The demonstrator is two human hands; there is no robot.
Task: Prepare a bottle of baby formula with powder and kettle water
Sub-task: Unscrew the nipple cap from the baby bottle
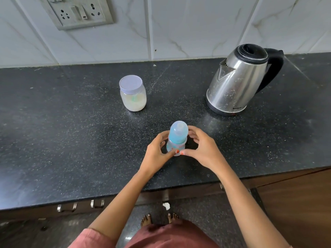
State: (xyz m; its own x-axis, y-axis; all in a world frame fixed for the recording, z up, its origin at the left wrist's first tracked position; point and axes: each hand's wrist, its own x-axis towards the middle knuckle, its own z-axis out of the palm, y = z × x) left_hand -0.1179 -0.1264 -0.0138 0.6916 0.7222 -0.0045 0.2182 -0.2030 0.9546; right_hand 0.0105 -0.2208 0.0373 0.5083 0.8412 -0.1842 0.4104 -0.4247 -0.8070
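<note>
The left hand (pixel 157 149) and the right hand (pixel 202 149) are cupped round the baby bottle (pixel 177 140) from either side. Their fingers curl in against it and both thumb tips meet on its near face, low down. The bottle stands upright on the dark worktop (pixel 71 131), near the front edge and about the middle of the scene. Its translucent blue cap (pixel 179 128) is on, and the clear body below looks empty, though the hands hide much of it.

This reads as the opening step: the bottle is steadied but not yet opened, and neither powder nor water has gone in.

Farther back and to the left, well apart from the bottle, stands the powder jar (pixel 132 94), pale powder inside and its lilac lid (pixel 130 84) closed. At far right sits the steel kettle (pixel 238 81), lid down, handle turned right and spout pointing left.

The next move probably calls for one hand to hold the body firm while the other lifts off the cap and unscrews the blue collar beneath it. The bottle is light and narrow, so the twist should be gentle to keep it from tipping.
</note>
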